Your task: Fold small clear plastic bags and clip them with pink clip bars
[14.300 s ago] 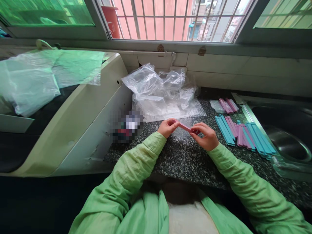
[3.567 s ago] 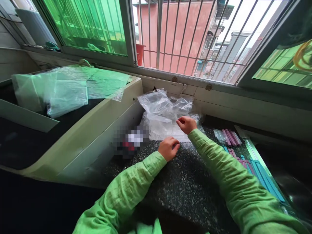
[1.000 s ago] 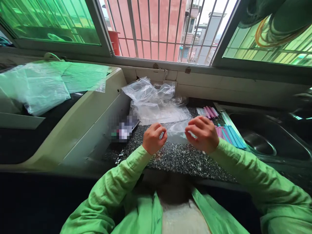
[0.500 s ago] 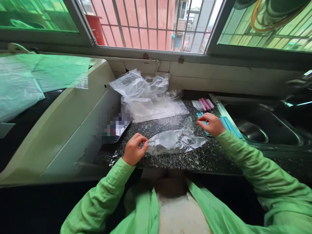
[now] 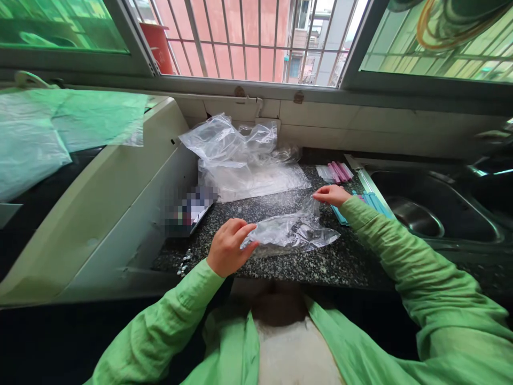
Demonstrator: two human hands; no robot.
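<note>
While left hand (image 5: pixel 229 247) pinches one clear bag (image 5: pixel 292 232), right hand (image 5: pixel 331 194) touches it.

I see bare counter (image 5: pixel 288 267) along the near edge, passable. Bag pile (image 5: pixel 240 160) blocks the back by the wall; phone (image 5: pixel 188 211) left; clip sticks (image 5: pixel 372 202) and sink (image 5: pixel 433 214) crowd the right.
</note>
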